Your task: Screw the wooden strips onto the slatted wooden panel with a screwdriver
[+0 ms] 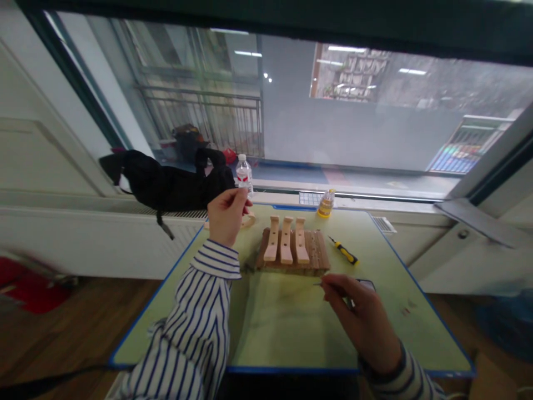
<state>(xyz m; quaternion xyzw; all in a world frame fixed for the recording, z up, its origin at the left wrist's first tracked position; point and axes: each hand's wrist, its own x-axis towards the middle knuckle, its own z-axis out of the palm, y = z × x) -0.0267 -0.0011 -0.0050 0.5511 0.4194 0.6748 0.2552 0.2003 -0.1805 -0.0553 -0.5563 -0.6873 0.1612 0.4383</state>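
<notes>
My left hand (226,214) is raised over the far left of the green table (283,328), fingers pinched on a pale wooden piece (249,220) that shows just past the fingertips. My right hand (361,321) rests low on the table at the near right, fingers closed on a thin metal pin or screw (318,284) whose tip points left. Between the hands lies a brown wooden rack (293,251) with three pale wooden hooks fixed on it. A yellow-handled screwdriver (343,251) lies just right of the rack.
A small amber bottle (325,203) stands at the table's far edge. On the window sill behind are a plastic water bottle (244,175) and a black bag (170,180). A dark flat object (366,285) lies partly under my right hand.
</notes>
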